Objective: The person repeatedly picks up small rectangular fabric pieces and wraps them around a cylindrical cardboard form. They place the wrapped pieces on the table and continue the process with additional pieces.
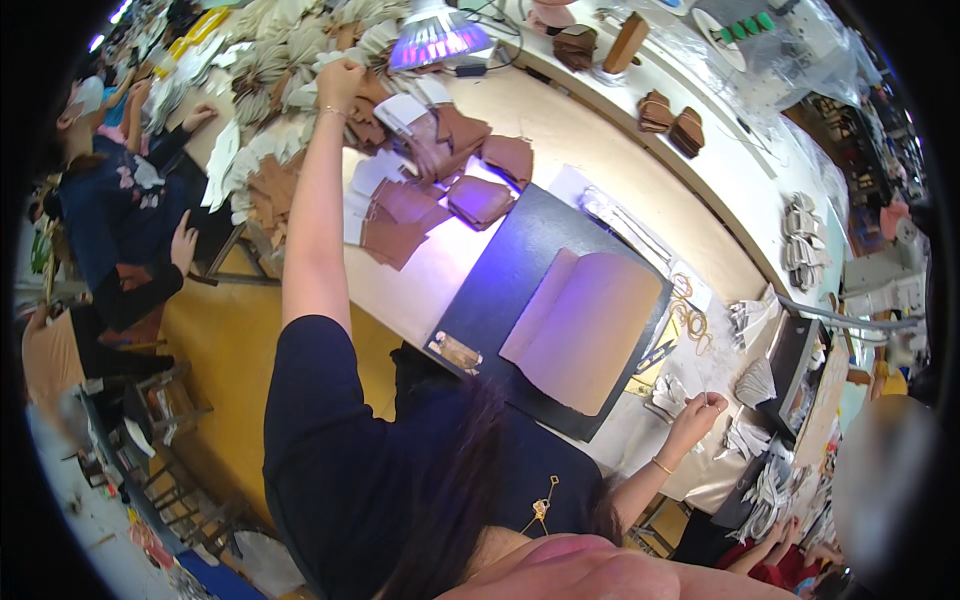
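Observation:
My left hand reaches far out over the bench, fingers curled in at the edge of the piled pieces. What it grips, if anything, is hidden. Just beside it lie brown leather pieces in fanned stacks, with a pale stack among them. Low on the right, my right hand is closed in a pinch; something thin and pale seems to stick up from it, too small to name. Between my arms a black board carries a curved brown sheet.
A lit lamp hangs above the stacks. Rubber bands lie right of the board, near a dark tray. Brown bundles stand on the white ledge behind. At the left a co-worker in dark clothing sits by the bench.

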Motion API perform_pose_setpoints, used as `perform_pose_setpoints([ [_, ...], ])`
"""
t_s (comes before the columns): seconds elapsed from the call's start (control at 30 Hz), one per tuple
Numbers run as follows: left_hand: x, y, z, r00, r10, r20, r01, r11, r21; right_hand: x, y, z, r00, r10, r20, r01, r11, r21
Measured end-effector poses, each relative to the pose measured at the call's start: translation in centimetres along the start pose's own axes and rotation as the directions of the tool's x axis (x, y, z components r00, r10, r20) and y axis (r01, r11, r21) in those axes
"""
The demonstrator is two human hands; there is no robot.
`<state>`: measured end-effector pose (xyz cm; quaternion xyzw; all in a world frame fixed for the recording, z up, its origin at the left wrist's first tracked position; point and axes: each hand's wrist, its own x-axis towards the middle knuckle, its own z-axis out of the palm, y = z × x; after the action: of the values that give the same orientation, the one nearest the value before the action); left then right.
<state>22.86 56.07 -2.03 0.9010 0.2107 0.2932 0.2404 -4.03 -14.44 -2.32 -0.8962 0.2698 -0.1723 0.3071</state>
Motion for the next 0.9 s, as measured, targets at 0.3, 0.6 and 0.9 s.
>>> perform_pose_setpoints([
  [0.3,5.0,-3.4,6.7,0.99,-0.13,0.047,0.116,0.966,0.232,-0.5,0.5,-2.0,0.999,0.047,0.021,-0.047,0.998,-0.034],
  [0.6,5.0,-5.9,6.2,0.849,-0.06,0.524,0.48,0.502,-0.719,0.5,-0.8,-1.0,0.995,-0.095,0.042,0.086,0.979,0.186],
  [0.9,1.8,0.7,-3.8,0.953,-0.228,0.201,0.257,0.248,-0.934,-0.1,0.9,-1.5,0.997,-0.046,0.062,0.026,0.955,0.295],
])
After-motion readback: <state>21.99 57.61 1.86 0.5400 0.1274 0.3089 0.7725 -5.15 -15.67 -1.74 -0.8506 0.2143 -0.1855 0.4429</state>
